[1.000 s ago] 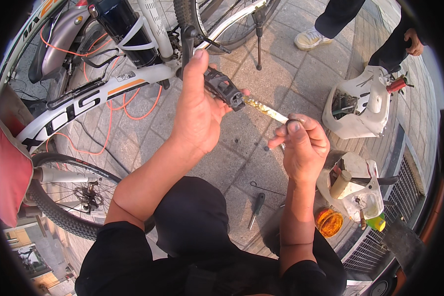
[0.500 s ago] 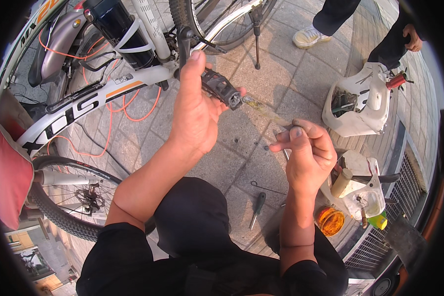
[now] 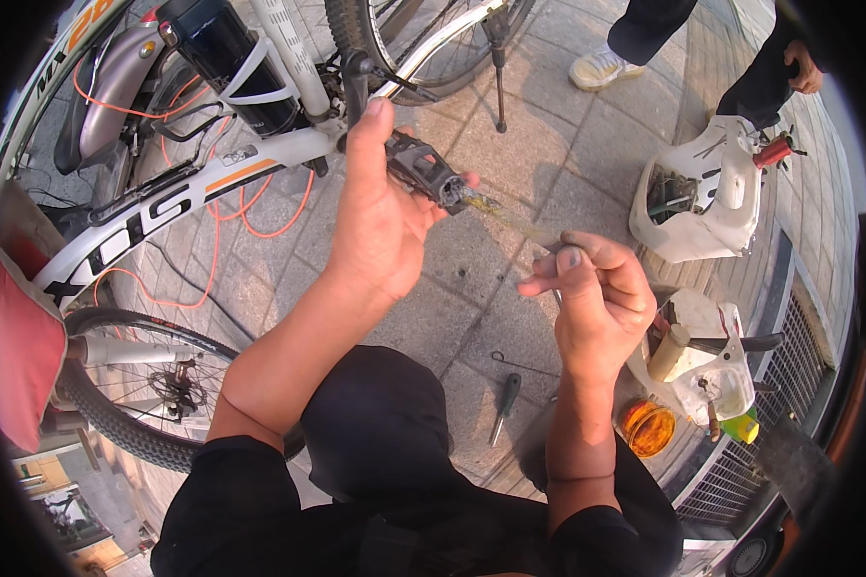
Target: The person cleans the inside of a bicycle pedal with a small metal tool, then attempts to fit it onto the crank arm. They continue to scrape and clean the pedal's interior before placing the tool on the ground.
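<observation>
Paving (image 3: 520, 163), black pedal (image 3: 429, 171), slanting down rightward

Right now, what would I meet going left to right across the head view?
Lower black-tyred spoked bicycle wheel → black bicycle pedal → green-handled metal screwdriver → wearer's bare right hand → small yellow-and-green object → bystander's hand.

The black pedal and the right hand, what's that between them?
In the head view, a thin yellow-smeared strip runs from the black pedal toward the right hand. It looks blurry near that hand, with grey paving behind it.
</observation>
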